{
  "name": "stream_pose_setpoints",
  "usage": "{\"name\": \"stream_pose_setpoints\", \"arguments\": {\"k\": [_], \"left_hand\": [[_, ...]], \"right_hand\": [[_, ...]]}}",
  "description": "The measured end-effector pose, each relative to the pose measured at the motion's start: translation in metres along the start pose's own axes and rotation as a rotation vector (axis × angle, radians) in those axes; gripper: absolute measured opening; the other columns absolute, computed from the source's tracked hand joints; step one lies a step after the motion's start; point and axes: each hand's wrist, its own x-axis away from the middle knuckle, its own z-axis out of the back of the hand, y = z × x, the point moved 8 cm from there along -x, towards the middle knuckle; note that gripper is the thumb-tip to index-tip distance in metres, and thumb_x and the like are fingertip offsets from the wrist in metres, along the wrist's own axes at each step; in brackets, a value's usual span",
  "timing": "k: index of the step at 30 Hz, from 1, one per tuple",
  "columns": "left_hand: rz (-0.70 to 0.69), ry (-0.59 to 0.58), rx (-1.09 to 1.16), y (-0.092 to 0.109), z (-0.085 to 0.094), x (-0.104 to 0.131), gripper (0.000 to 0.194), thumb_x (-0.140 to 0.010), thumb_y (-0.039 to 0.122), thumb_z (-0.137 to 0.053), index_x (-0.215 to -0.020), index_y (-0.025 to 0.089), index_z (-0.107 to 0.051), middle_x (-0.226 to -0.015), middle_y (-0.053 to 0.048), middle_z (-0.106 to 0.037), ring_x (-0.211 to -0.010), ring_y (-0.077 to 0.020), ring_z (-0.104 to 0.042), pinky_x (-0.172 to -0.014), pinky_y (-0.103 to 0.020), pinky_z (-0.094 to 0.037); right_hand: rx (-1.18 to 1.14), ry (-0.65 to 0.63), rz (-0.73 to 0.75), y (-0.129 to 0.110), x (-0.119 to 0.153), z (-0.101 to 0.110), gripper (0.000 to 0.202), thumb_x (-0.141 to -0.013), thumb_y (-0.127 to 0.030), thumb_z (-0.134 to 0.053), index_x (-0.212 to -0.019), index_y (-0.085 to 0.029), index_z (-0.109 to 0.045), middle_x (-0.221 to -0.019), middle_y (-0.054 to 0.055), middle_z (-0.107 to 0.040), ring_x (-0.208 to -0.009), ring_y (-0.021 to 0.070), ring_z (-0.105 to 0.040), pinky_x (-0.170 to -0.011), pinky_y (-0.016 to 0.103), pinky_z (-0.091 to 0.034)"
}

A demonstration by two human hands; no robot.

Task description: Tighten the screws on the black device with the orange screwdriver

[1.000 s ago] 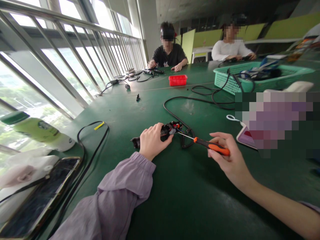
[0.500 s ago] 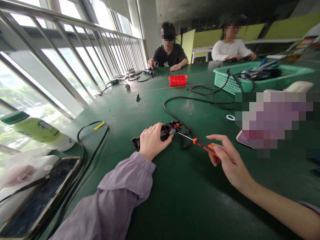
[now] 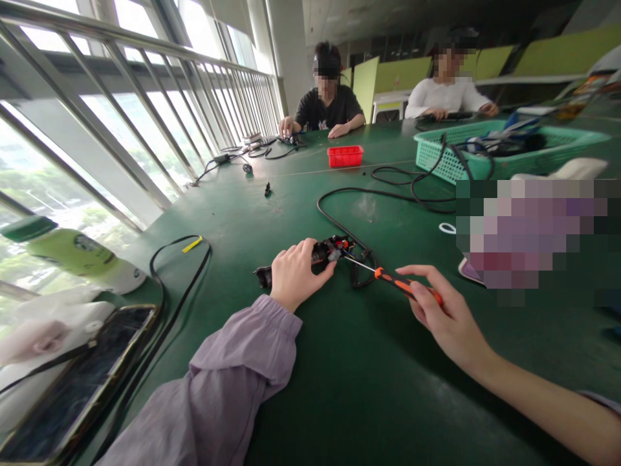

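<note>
My left hand (image 3: pixel 297 275) is wrapped round a black device (image 3: pixel 321 252) with its inner parts and small wires exposed at the right end. A black cable runs from that end. In my right hand (image 3: pixel 444 310) is an orange-and-black screwdriver (image 3: pixel 400 283), held between thumb and fingers near its handle's end. Its metal shaft points left, with the tip at the device's open end. Whether the tip sits in a screw is too small to tell.
Across the green table (image 3: pixel 310 388) stand a red box (image 3: pixel 345 156) and a green basket (image 3: pixel 439 158) of cables. Left are a bottle (image 3: pixel 82 255), a phone (image 3: pixel 92 369) and a black strap. Two people sit opposite.
The fingers of my right hand have shifted on the screwdriver's handle, and more of its end shows. My left hand and the device have stayed put. Both people opposite have moved their hands slightly.
</note>
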Motion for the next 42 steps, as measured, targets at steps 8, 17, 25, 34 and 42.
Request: {"name": "stream_pose_setpoints", "arguments": {"k": [8,17,25,34,42], "left_hand": [[0.002,-0.014,-0.001,0.0,-0.002,0.0,0.041,-0.079,0.055,-0.049,-0.101,0.02,-0.052,-0.087,-0.004,-0.067,-0.081,-0.0218,-0.064,-0.07,-0.03,-0.042],[0.001,-0.014,0.007,-0.001,-0.001,0.0,0.04,-0.079,0.055,-0.048,-0.1,0.021,-0.052,-0.086,-0.004,-0.067,-0.082,-0.0226,-0.064,-0.069,-0.031,-0.041],[0.005,-0.008,0.005,-0.001,-0.001,0.001,0.04,-0.079,0.054,-0.049,-0.1,0.021,-0.053,-0.086,-0.003,-0.067,-0.081,-0.0228,-0.064,-0.069,-0.031,-0.042],[0.002,-0.018,0.005,-0.001,-0.001,0.0,0.041,-0.079,0.055,-0.048,-0.102,0.021,-0.053,-0.086,-0.004,-0.067,-0.082,-0.0222,-0.064,-0.07,-0.03,-0.042],[0.003,-0.022,0.004,0.0,-0.001,0.0,0.041,-0.079,0.055,-0.048,-0.101,0.021,-0.053,-0.086,-0.004,-0.067,-0.081,-0.0222,-0.064,-0.07,-0.031,-0.042]], "right_hand": [[-0.022,-0.022,0.108,-0.01,-0.001,-0.002,0.034,-0.085,-0.034,-0.051,-0.116,-0.024,-0.041,-0.071,-0.004,-0.048,-0.058,0.0103,-0.048,-0.056,0.024,-0.041],[0.044,0.082,0.147,-0.011,-0.003,0.005,0.029,-0.083,-0.031,-0.055,-0.109,-0.024,-0.047,-0.072,-0.004,-0.048,-0.061,0.01,-0.049,-0.06,0.024,-0.042],[0.056,-0.063,0.153,-0.011,0.0,-0.006,0.025,-0.086,-0.036,-0.052,-0.108,-0.025,-0.049,-0.079,-0.002,-0.053,-0.064,0.0101,-0.052,-0.062,0.024,-0.044],[0.0,-0.088,0.088,-0.006,0.0,-0.007,0.027,-0.087,-0.035,-0.048,-0.111,-0.023,-0.046,-0.066,-0.004,-0.052,-0.055,0.0107,-0.051,-0.057,0.025,-0.044],[0.026,-0.098,0.047,-0.007,-0.001,-0.009,0.029,-0.088,-0.038,-0.047,-0.113,-0.023,-0.045,-0.065,-0.004,-0.049,-0.056,0.0113,-0.049,-0.054,0.025,-0.042]]}}
